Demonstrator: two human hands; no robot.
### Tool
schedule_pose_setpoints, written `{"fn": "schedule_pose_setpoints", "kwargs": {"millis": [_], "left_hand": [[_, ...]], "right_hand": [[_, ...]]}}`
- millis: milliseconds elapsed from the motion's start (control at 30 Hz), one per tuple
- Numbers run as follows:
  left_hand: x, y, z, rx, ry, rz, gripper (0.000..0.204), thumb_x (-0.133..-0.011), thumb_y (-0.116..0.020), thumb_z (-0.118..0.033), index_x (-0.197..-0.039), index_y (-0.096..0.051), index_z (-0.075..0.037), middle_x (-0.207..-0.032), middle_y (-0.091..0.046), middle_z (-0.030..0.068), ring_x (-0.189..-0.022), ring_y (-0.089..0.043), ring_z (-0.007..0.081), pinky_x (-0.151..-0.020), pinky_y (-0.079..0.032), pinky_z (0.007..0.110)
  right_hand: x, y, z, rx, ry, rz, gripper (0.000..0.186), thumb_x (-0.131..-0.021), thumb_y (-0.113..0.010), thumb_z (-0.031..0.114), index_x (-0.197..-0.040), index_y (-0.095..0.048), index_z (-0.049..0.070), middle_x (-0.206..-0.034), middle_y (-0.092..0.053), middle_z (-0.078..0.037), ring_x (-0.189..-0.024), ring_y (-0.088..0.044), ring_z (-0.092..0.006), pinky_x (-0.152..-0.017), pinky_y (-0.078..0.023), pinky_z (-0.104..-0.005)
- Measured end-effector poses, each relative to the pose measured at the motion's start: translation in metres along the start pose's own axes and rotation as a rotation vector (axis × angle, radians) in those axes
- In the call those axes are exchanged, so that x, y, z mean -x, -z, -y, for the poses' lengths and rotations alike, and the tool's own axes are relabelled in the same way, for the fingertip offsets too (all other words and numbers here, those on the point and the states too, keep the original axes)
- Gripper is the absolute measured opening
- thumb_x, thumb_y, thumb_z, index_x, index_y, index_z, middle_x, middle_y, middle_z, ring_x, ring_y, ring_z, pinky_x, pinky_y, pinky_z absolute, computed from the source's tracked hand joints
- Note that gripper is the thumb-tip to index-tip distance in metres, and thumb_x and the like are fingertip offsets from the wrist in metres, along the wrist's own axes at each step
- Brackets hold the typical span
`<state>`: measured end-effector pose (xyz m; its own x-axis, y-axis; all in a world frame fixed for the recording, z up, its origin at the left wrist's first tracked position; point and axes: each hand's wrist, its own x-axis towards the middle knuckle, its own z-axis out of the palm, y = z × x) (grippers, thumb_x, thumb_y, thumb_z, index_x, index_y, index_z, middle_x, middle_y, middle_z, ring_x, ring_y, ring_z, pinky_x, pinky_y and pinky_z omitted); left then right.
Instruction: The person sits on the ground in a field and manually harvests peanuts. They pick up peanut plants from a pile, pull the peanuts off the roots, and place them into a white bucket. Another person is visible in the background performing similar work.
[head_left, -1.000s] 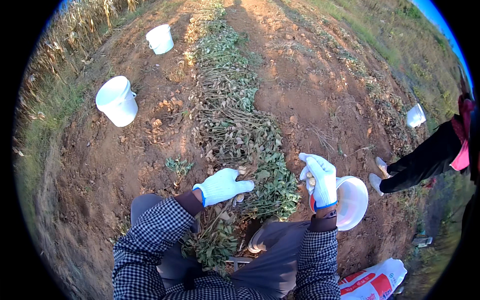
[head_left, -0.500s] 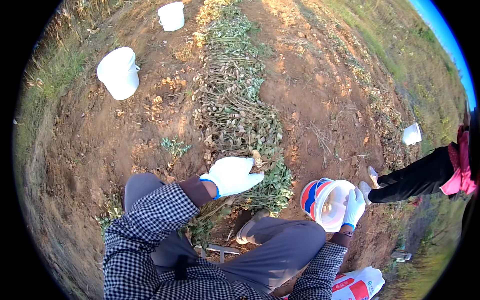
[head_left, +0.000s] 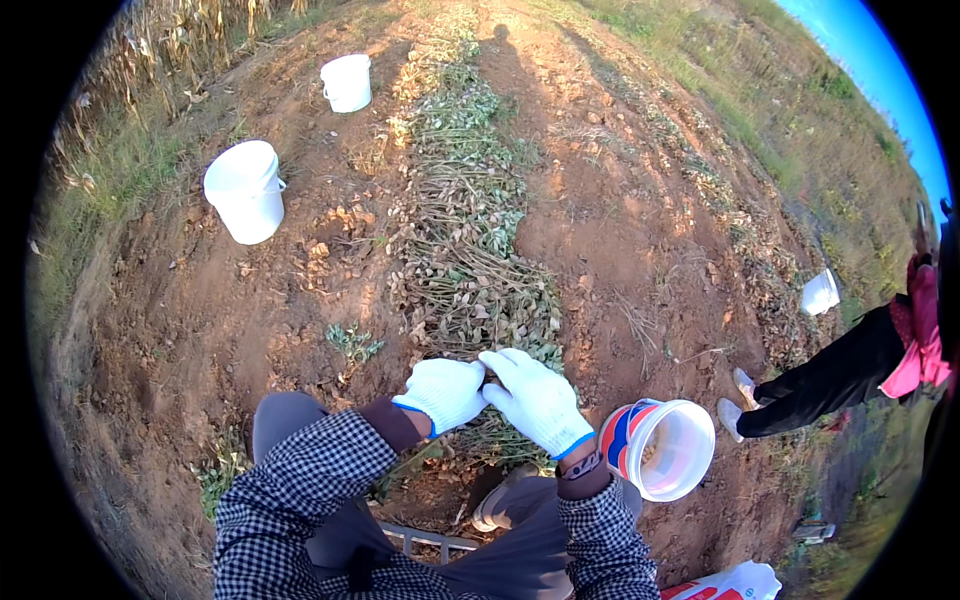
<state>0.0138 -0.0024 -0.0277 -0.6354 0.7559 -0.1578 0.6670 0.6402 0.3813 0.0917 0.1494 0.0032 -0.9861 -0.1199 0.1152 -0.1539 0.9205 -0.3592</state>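
My two hands, in white knit gloves with blue cuffs, meet over a row of pulled peanut plants (head_left: pixel 480 290). My left hand (head_left: pixel 445 393) is closed at the near end of the row, apparently round a peanut plant, which the glove mostly hides. Against its fingertips, my right hand (head_left: pixel 538 402) bends its fingers inward; what they hold is hidden. Just right of the right wrist is a white bucket with red and blue patches (head_left: pixel 690 450), its mouth facing up and right. A few pale pods show inside.
Two white buckets (head_left: pixel 247 200) (head_left: pixel 347 84) stand on the soil at the left. Another white bucket (head_left: pixel 820 292) lies tilted at the far right, near a person in dark trousers (head_left: pixel 820 365). A red-and-white sack (head_left: pixel 730 582) and a metal stool frame (head_left: pixel 425 540) are close to me.
My right hand has left the patterned bucket and come across to my left hand. The left has drawn slightly nearer; pods seen beside its fingers are now hidden. The view has tilted up.
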Motion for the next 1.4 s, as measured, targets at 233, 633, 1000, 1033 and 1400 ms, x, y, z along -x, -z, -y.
{"fn": "schedule_pose_setpoints", "kwargs": {"millis": [233, 633, 1000, 1033, 1400], "left_hand": [[-0.005, 0.003, 0.009, 0.08, 0.074, 0.097, 0.035, -0.088, -0.057, -0.039, -0.099, -0.068, -0.007, -0.078, -0.07, 0.0155, -0.073, -0.07, 0.0333, -0.067, -0.056, 0.044], [-0.025, -0.013, 0.022, 0.12, -0.005, 0.118, 0.029, -0.096, -0.053, -0.029, -0.101, -0.063, -0.002, -0.091, -0.07, 0.0131, -0.086, -0.069, 0.0311, -0.074, -0.054, 0.04], [-0.005, 0.022, -0.005, 1.339, 0.113, 0.285, 0.042, -0.094, -0.066, -0.036, -0.108, -0.068, 0.003, -0.085, -0.07, 0.0056, -0.07, -0.062, 0.0096, -0.069, -0.05, 0.027], [-0.005, 0.021, -0.007, 1.348, 0.076, 0.301, 0.038, -0.095, -0.065, -0.032, -0.109, -0.067, 0.003, -0.083, -0.069, 0.006, -0.07, -0.063, 0.0099, -0.067, -0.051, 0.027], [0.006, 0.033, -0.013, 1.446, -0.054, 0.498, 0.041, -0.094, -0.067, -0.037, -0.106, -0.066, 0.002, -0.093, -0.066, 0.0043, -0.078, -0.059, 0.0093, -0.071, -0.047, 0.027]], "right_hand": [[-0.006, -0.02, 0.01, 0.103, -0.009, -0.081, 0.029, -0.083, -0.059, 0.01, -0.112, -0.063, 0.012, -0.111, -0.064, -0.004, -0.09, -0.067, -0.0249, -0.073, -0.056, -0.0338], [0.022, 0.009, 0.028, -1.365, -0.347, 0.093, 0.026, -0.097, -0.058, 0.009, -0.121, -0.065, 0.002, -0.091, -0.069, -0.005, -0.066, -0.063, -0.0075, -0.054, -0.053, -0.0217], [0.019, -0.016, -0.06, -2.096, -0.593, -0.501, 0.037, -0.099, -0.052, 0.025, -0.127, -0.056, 0.0, -0.077, -0.054, -0.001, -0.06, -0.047, -0.0148, -0.049, -0.036, -0.0268], [0.018, -0.02, -0.055, -2.121, -0.596, -0.446, 0.039, -0.1, -0.052, 0.029, -0.126, -0.057, 0.0, -0.079, -0.056, -0.001, -0.061, -0.05, -0.0151, -0.05, -0.039, -0.0276], [0.004, -0.024, -0.018, -1.827, -0.447, -0.072, 0.058, -0.104, -0.044, 0.042, -0.134, -0.05, -0.007, -0.122, -0.062, -0.016, -0.109, -0.062, -0.0235, -0.093, -0.052, -0.0367]]}}
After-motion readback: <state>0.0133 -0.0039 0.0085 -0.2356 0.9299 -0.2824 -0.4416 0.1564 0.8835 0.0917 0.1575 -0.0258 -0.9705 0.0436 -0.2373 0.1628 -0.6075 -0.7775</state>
